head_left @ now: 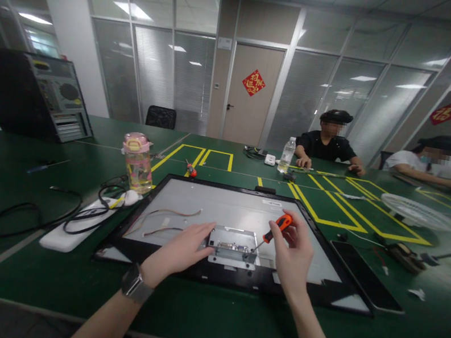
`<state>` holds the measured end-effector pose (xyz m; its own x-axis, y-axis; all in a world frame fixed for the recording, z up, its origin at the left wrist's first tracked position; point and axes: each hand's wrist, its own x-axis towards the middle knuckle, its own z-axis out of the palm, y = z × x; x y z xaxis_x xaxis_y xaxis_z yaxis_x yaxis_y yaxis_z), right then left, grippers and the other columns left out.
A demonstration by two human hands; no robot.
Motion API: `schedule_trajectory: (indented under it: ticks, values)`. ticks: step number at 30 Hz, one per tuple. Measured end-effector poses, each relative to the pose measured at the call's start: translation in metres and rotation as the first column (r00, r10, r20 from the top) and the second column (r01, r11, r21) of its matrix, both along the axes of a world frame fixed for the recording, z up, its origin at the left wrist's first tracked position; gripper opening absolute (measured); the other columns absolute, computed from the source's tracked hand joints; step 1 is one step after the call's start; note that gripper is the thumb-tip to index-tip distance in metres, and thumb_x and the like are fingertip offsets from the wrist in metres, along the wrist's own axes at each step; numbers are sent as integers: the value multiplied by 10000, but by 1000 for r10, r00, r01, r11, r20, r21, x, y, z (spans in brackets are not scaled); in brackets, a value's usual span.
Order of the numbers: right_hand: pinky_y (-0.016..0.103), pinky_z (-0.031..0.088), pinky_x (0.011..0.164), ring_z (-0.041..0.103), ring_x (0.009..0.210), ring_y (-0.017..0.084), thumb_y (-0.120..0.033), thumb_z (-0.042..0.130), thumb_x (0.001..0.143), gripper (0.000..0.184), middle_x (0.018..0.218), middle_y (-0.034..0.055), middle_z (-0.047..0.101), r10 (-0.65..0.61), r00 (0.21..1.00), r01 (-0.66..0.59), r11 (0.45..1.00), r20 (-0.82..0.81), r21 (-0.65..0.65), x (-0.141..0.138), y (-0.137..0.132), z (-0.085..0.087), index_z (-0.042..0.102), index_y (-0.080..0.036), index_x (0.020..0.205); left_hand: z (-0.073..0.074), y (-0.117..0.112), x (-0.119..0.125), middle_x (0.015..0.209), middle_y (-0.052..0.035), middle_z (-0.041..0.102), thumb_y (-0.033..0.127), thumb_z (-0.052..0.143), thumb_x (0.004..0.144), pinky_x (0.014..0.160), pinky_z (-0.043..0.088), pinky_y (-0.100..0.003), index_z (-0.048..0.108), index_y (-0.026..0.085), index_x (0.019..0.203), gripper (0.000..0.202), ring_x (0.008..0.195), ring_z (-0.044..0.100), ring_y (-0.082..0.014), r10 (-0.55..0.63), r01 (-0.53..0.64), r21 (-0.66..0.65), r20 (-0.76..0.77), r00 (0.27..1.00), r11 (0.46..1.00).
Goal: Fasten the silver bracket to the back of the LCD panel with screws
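My right hand (295, 251) is closed around an orange and black screwdriver (279, 227). The screwdriver's shaft slants down to the left, and its tip meets the front right of a silver metal bracket (235, 239) with ports along its front side. Stretched out flat, my left hand (182, 247) rests its fingertips and thumb against the bracket's left end. Beneath both hands lies a monitor panel (240, 209), its grey metal back facing up inside a black frame. Two thin cables (170, 213) lie loose across the panel, left of the bracket.
On the left are a white power strip (73, 224) with black cables, a pink-lidded bottle (137, 163) and a computer case (34, 94). A phone-like black slab (365, 276) lies right of the panel. Across the table (193, 311), a person (328, 143) sits behind a water bottle (287, 155).
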<state>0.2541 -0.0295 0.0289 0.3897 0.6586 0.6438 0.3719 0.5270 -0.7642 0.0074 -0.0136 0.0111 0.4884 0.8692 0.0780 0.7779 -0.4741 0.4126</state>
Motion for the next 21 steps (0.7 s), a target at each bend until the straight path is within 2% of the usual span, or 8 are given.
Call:
schedule_trajectory:
  ticks: [9,14,17,19,21]
  values:
    - [371,551,788,646,837,191,-286,571,889,308,1013,61,651,147,975,-155,987,166,37,-4,-1,0,575,-228,1191,0,0,0,1523,-98,372,409,470,926,1155,233,-336,342,169,1457,597,1394,358,-222,-2,2,-7,-13,1000,1000]
    - [344,570,710,671,808,168,-250,393,977,399,1214,116,602,336,919,-343,939,207,-3,-10,-3,3,395,-264,1376,0,0,0,1520,-99,377,428,466,927,1153,237,-347,343,179,1457,599,1390,365,-226,-5,5,-5,-3,1000,1000]
    - [371,579,753,682,890,193,-244,384,977,407,1244,126,591,336,904,-338,940,263,-39,-11,-3,9,386,-265,1383,-2,1,-1,1521,-102,375,432,466,928,1155,237,-353,341,179,1458,600,1392,363,-230,-9,9,4,7,1000,1000]
    - [389,578,781,679,929,216,-240,432,954,385,1188,114,625,320,890,-311,947,323,-82,-12,-2,16,451,-255,1338,-4,2,-1,1522,-100,375,424,479,922,1152,244,-361,343,191,1456,598,1391,364,-233,-12,12,4,8,1000,1000]
    - [407,570,813,673,897,222,-237,517,906,334,1059,80,670,261,886,-260,964,384,-56,-13,-1,25,551,-249,1239,-4,2,-1,1522,-94,376,417,491,914,1149,250,-366,345,206,1453,597,1387,369,-237,-15,15,7,9,1000,1000]
